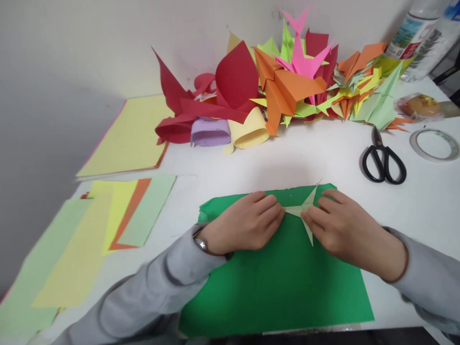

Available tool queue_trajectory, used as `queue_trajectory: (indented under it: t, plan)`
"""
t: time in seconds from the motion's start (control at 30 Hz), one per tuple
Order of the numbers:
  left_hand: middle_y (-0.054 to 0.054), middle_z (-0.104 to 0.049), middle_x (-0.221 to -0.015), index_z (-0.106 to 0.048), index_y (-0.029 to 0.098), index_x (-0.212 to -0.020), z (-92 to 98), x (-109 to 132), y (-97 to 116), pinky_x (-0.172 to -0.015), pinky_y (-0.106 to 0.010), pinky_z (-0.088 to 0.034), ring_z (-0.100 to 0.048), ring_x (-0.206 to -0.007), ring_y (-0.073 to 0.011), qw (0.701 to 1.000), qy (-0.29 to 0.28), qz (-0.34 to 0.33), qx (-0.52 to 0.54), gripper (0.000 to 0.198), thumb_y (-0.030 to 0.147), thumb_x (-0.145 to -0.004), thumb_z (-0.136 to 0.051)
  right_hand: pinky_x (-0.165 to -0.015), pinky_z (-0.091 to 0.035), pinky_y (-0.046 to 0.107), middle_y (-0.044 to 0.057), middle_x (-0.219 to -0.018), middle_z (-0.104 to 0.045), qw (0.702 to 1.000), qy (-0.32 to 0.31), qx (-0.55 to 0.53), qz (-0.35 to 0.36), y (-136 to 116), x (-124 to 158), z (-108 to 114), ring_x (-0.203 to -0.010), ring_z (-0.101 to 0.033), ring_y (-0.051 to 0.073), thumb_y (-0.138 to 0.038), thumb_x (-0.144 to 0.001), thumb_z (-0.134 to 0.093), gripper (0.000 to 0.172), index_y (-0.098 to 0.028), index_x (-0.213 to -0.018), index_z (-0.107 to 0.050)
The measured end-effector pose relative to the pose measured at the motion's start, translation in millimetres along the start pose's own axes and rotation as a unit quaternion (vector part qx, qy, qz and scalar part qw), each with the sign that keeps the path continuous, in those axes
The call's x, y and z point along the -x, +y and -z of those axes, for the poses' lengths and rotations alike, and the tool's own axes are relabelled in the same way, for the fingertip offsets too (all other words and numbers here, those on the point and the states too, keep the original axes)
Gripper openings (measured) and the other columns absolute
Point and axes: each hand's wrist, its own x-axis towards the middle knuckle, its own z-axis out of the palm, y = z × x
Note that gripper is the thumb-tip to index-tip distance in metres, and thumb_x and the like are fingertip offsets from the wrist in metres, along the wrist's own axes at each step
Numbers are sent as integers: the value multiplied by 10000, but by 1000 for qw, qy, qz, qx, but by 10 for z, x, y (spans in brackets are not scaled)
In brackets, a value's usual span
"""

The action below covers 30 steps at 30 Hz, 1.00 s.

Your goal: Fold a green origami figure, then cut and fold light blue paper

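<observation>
While I watch through the head camera, both hands meet over a pale green folded paper [301,210], a small pointed piece lying on the far half of a dark green sheet [280,292] near the front of the white table [323,153]. One slim tip of the piece points far and to the right, another points near, and both stick out clear of the fingers.

My left hand [247,221] lies palm down, fingers drawn close together and bent, their tips resting on the left end of the piece. My right hand [341,229] comes in from the right, fingers curled and narrow, with the fingertips [309,218] pressed onto the middle of the paper just beside the left hand's tips. Both thumbs are hidden, so I cannot tell whether either hand pinches from below or only pins the paper flat. A wristwatch [200,245] shows at the left cuff.

Black scissors [384,162] lie to the far right, with a roll of clear tape [434,144] just beyond them. A heap of folded paper figures [283,86] in red, orange, pink and yellow sits against the far wall, and loose coloured sheets [108,230] spread over the left side.
</observation>
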Motion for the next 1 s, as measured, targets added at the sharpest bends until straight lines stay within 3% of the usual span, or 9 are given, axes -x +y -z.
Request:
queue_trajectory:
  t: [0.33, 1.0]
  plan:
    - [-64, -611, -714, -609, 125, -776, -4, 3, 11, -574, -325, -434, -496, -634, -166, 1000, -7, 1, 23, 223, 76, -917, -443, -609, -258, 360, 29, -622, -515, 1000, -3, -9, -3, -8, 14, -13, -578, -369, 161, -17, -853, -496, 275, -159, -651, -618]
    - [-47, -635, -740, -610, 117, -858, 17, 81, -35, -577, -307, -433, -531, -676, -163, 998, -37, 25, 42, 225, 100, -951, -406, -610, -277, 361, 29, -630, -528, 1000, -13, 23, -2, -14, 30, -28, -579, -394, 169, -40, -841, -535, 214, -152, -699, -649]
